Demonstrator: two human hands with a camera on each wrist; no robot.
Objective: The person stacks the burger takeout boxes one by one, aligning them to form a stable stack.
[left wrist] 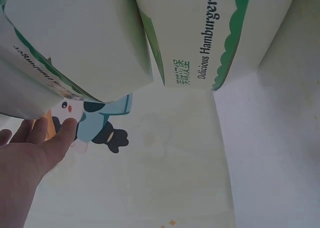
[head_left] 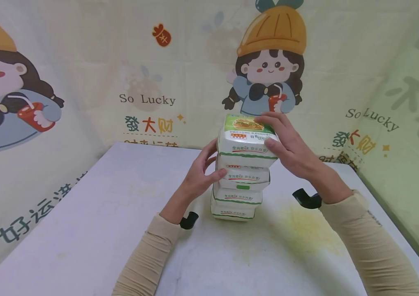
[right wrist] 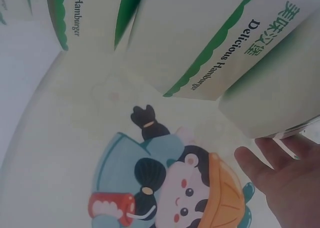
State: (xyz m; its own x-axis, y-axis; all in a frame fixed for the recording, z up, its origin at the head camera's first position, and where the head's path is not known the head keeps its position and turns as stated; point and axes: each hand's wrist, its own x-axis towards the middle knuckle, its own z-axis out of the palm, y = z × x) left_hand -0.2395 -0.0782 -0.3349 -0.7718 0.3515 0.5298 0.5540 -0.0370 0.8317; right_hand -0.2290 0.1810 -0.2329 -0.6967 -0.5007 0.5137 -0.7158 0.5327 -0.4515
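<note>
Several white and green hamburger boxes stand in one uneven stack on the table. The top box shows a burger picture on its lid and sits askew on the box below. My right hand rests on the top box, with fingers over the lid's right edge and the thumb at its front right corner. At the stack's left side is my left hand, its thumb against the front of the second box and its fingers along the side. In the right wrist view, fingertips lie right at the top box's edge.
The white table has a yellowish stain on the right. Patterned cloth with cartoon figures hangs behind and at both sides. Black curved pieces sit at both wrists.
</note>
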